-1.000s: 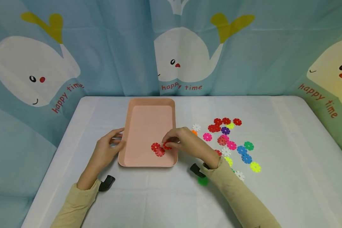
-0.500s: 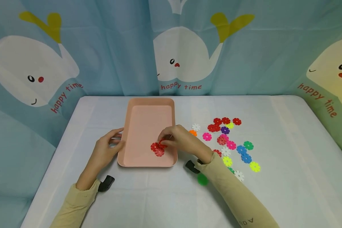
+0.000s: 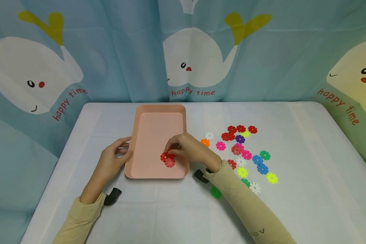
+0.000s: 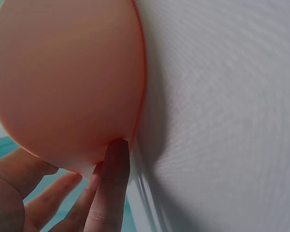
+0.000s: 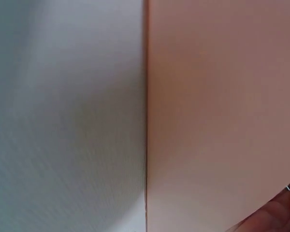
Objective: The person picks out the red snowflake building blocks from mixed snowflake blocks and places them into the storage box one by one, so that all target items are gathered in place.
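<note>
Blue curtain [image 3: 109, 67] with printed whales hangs behind the far edge of a white-covered bench [image 3: 308, 203]. Furthest left, the left hand [image 3: 113, 157] rests against the left edge of the pink tray [image 3: 158, 128] — fingers apart and relaxed, thumb and fingertips touching the rim. The tray lies left of the bench's middle, its far end close to the bench's far edge. In its near half, 2 red discs [image 3: 169, 163] lie touching; the right hand [image 3: 189, 147], over the tray's right edge, is closed in a pinch on 1 more, the held red disc [image 3: 170, 154] — whether that touches them, I cannot tell. Right of the tray come an orange disc [image 3: 205, 142], a purple disc [image 3: 240, 139], 5 red pieces [image 3: 241, 128] toward the far edge and 2 overlapping blue discs [image 3: 262, 168].
</note>
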